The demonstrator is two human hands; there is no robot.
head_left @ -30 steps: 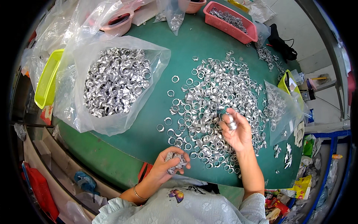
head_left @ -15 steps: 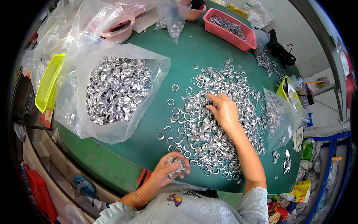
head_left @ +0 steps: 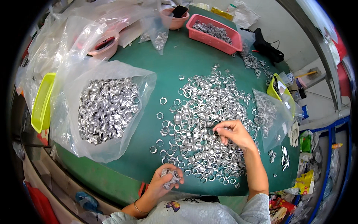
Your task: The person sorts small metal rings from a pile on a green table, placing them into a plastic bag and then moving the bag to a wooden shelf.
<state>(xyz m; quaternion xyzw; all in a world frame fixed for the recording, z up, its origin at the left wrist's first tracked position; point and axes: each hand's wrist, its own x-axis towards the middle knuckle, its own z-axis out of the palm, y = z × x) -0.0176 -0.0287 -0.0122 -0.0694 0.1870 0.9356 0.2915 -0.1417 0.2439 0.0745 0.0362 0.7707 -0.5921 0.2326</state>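
Near the table's front edge, my left hand point(head_left: 163, 182) is closed round a handful of small silvery metal rings point(head_left: 170, 177). My right hand point(head_left: 235, 135) is over the right part of a broad heap of loose metal rings point(head_left: 203, 123). Its thumb and index finger are pinched together. Rings lie right at those fingertips, and whether one is between them I cannot make out. To the left, an open clear plastic bag point(head_left: 144, 87) lies spread out, filled with many more of the same silvery rings point(head_left: 108, 110).
A pink tray point(head_left: 238, 45) of small metal parts stands at the back of the green table point(head_left: 149, 59). Yellow-green baskets point(head_left: 41, 102) flank the sides. A clear bag of rings point(head_left: 266, 115) and white sticks point(head_left: 285, 158) lie at right. Pink bowls point(head_left: 106, 50) stand behind.
The view has shifted, so the table's things sit lower and further left. My right hand has come back nearer across the heap, its fingertips closing together. My left hand keeps its handful.
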